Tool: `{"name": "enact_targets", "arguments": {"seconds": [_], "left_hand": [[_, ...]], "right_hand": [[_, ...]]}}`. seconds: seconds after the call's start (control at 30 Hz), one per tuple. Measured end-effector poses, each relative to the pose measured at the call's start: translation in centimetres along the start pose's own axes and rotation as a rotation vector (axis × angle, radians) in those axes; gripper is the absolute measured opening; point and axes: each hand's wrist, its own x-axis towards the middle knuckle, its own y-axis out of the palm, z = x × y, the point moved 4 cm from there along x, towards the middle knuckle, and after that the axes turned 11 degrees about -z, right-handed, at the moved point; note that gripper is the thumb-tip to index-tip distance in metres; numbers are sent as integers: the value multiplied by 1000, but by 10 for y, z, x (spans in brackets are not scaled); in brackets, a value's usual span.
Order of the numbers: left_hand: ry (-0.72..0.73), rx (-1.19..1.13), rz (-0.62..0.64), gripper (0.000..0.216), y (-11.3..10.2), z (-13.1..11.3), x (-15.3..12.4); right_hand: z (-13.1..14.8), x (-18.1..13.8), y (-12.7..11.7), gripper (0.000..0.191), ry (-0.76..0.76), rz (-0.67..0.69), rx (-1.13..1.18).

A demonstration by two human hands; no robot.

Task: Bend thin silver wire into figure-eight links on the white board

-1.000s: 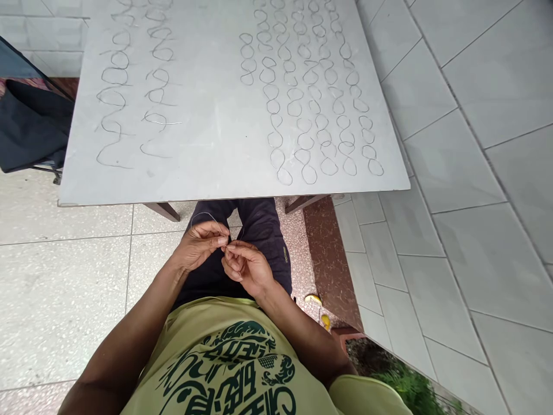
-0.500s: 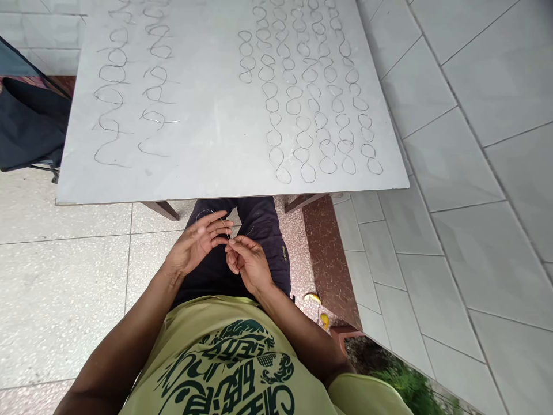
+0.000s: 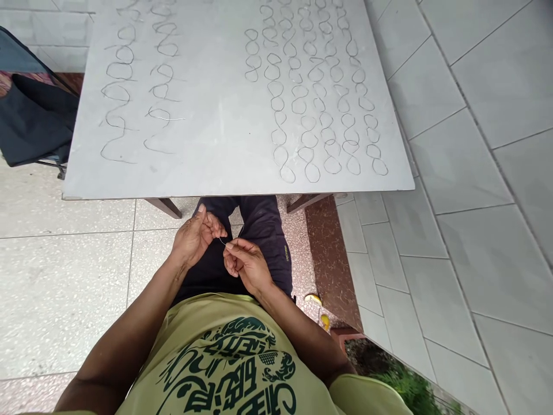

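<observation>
A thin bent wire [image 3: 222,241] spans the small gap between my two hands, over my lap and below the table's front edge. My right hand [image 3: 249,266] pinches it between thumb and fingertips, and a fine end seems to rise past that hand. On the other side, my left hand [image 3: 193,237] has its fingers curled at the wire, with the thumb raised apart from them. Part of the wire is hidden by the left fingers.
Ahead stands a white-topped table [image 3: 216,167]. Rows of figure-eight wire shapes [image 3: 311,164] lie on its right, open curved wires [image 3: 116,151] on its left. A tiled wall [image 3: 470,173] flanks the right, and a dark chair [image 3: 37,121] stands at the left.
My left fingers have curled in from a spread pose, and the wire loop that showed above them is now hidden. My right hand keeps its pinch. The view has shifted slightly.
</observation>
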Motion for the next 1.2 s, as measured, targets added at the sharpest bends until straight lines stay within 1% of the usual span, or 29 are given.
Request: {"name": "enact_targets", "arguments": {"seconds": [0.1,0.23,0.3,0.37,0.43,0.5,0.57,0.63,0.7,0.87,0.93,1.0,1.07,1.13,1.2], "left_hand": [[-47,0,-8,58,-3,2,2],[-99,-34,3,76,-6,0,2],[-103,-41,0,77,-6,-3,-1],[-95,-3,-11,69,-5,-3,-5],[-51,84,-44,54,-4,-4,-11],[32,207,-87,39,-2,-5,-18],[128,359,-129,31,0,-6,-24],[205,500,-175,30,2,-6,-30],[252,591,-217,31,3,-4,-35],[378,747,-252,23,7,-1,-42],[383,755,-271,23,8,-3,-41],[365,739,-292,24,8,-9,-39],[371,746,-299,24,9,-23,-35],[432,799,-303,23,12,-43,-29],[538,902,-305,21,16,-66,-23]], "right_hand": [[-1,1,0,29,-2,-10,-7],[3,2,0,27,-37,-30,-7],[5,1,0,27,-67,-47,-8],[7,1,0,26,-94,-66,-12],[7,1,1,27,-107,-82,-23],[6,0,2,28,-114,-95,-35],[5,1,2,28,-120,-105,-38],[4,1,1,28,-130,-120,-34],[2,2,0,29,-137,-140,-31],[2,3,1,28,-152,-166,-27],[2,1,3,29,-163,-153,-36],[3,0,4,28,-170,-123,-62],[3,-1,4,27,-171,-92,-107],[1,-1,1,29,-169,-77,-146],[-3,1,-4,31,-161,-76,-170]]}}
